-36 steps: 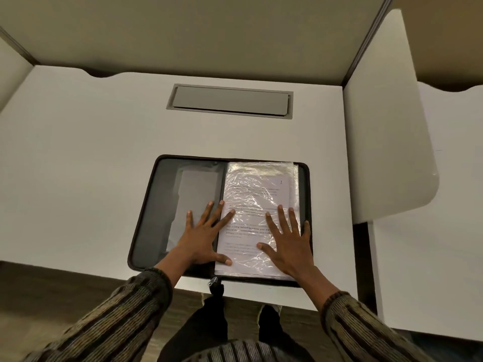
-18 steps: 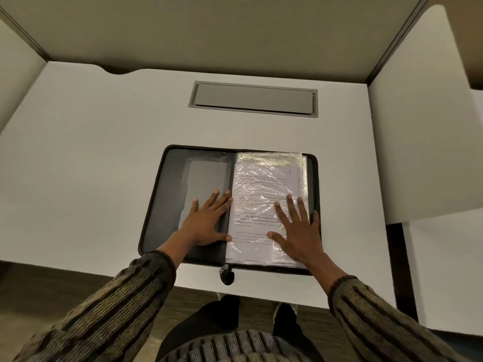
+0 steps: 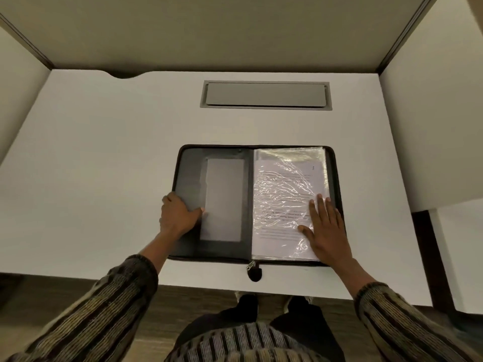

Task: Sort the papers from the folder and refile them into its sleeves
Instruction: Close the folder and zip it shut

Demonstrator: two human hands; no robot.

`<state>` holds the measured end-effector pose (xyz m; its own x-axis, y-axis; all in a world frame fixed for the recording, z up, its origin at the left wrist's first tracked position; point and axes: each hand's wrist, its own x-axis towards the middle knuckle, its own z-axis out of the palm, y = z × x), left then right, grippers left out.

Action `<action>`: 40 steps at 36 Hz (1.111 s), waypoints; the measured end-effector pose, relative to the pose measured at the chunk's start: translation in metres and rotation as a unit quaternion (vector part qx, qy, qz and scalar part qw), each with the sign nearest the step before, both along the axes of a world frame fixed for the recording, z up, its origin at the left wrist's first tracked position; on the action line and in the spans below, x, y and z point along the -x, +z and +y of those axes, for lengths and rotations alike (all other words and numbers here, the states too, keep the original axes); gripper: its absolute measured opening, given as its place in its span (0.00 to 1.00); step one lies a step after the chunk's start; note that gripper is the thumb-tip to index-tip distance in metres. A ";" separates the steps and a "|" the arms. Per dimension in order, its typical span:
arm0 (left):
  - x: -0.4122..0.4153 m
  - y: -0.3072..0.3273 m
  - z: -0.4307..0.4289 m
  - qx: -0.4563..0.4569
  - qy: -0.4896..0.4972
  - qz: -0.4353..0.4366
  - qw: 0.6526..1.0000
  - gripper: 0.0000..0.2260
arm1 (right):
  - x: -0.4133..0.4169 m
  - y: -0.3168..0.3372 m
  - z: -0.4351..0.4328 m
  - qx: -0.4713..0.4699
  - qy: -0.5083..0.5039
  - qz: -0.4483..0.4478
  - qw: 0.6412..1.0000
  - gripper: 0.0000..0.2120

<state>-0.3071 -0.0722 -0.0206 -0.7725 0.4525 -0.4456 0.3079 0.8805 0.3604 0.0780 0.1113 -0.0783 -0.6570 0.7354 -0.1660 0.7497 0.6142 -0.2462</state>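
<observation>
Black folder (image 3: 188, 173) is being held open on the desk (image 3: 104, 152), with sorting barely begun.

Nearest, the zip pull (image 3: 252, 266) is hanging at the desk's front edge. The folder's left cover is being gripped at its outer edge by the left hand (image 3: 177, 218), thumb on the inside and fingers curled under the rim, while the right hand (image 3: 326, 231) is being pressed flat, fingers straight, on the top sleeve (image 3: 285, 184). That sleeve is lying on the folder's right half, with printed papers (image 3: 277, 231) being kept inside it. No sheet is lying loose, so emptying is judged to be the step in hand; next, a pinch on the top sheet is being called for, with the crinkled plastic held down. Farthest, a grey hatch (image 3: 265, 94) is sitting in the desk.
</observation>
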 end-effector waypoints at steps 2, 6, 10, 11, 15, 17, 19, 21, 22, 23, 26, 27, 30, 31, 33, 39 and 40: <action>0.001 0.006 0.005 0.000 0.033 -0.010 0.999 0.46 | 0.000 -0.001 0.000 0.002 -0.002 -0.001 1.000 0.39; 0.011 0.010 0.014 0.003 0.093 -0.027 0.995 0.46 | -0.005 -0.003 0.006 0.009 0.007 0.003 1.000 0.38; 0.026 0.018 0.014 -0.065 0.208 -0.084 0.972 0.47 | -0.011 -0.003 0.019 0.027 0.014 0.016 0.999 0.36; 0.027 0.026 0.014 -0.086 0.228 -0.092 0.966 0.44 | -0.013 -0.003 0.023 0.030 0.014 0.023 0.999 0.36; 0.028 0.059 0.011 -0.153 0.232 -0.077 0.958 0.19 | -0.017 -0.002 0.031 0.036 0.006 0.059 0.998 0.33; 0.028 0.074 0.010 -0.189 0.219 -0.075 0.954 0.15 | -0.017 -0.004 0.032 0.032 -0.001 0.068 0.997 0.32; 0.027 0.089 0.013 -0.223 0.217 -0.090 0.946 0.10 | -0.015 -0.002 0.031 0.022 -0.013 0.061 0.998 0.31; 0.024 0.102 0.017 -0.256 0.209 -0.127 0.935 0.07 | -0.007 0.006 0.028 0.011 -0.033 0.034 0.999 0.31; 0.021 0.110 0.019 -0.274 0.200 -0.147 0.929 0.07 | -0.001 0.012 0.025 0.003 -0.046 0.016 0.999 0.30; 0.016 0.119 0.021 -0.294 0.189 -0.165 0.922 0.06 | 0.007 0.019 0.021 -0.006 -0.062 0.001 0.998 0.27; -0.004 0.144 0.031 -0.341 0.144 -0.217 0.903 0.07 | 0.035 0.043 0.007 0.001 -0.117 0.044 0.992 0.24; -0.011 0.150 0.034 -0.349 0.130 -0.235 0.898 0.07 | 0.045 0.054 0.001 0.025 -0.127 0.089 0.988 0.25; -0.034 0.162 0.048 -0.367 0.087 -0.300 0.876 0.09 | 0.076 0.095 -0.023 0.169 -0.164 0.249 0.940 0.30; -0.042 0.164 0.052 -0.368 0.073 -0.319 0.870 0.09 | 0.084 0.110 -0.031 0.222 -0.181 0.288 0.914 0.31; -0.060 0.165 0.061 -0.364 0.037 -0.336 0.868 0.10 | 0.095 0.139 -0.048 0.314 -0.203 0.359 0.855 0.32; -0.104 0.136 0.079 -0.300 -0.068 -0.346 0.886 0.09 | 0.088 0.189 -0.059 0.394 -0.198 0.461 0.771 0.25; -0.108 0.128 0.080 -0.287 -0.082 -0.337 0.893 0.08 | 0.083 0.192 -0.055 0.390 -0.200 0.459 0.773 0.21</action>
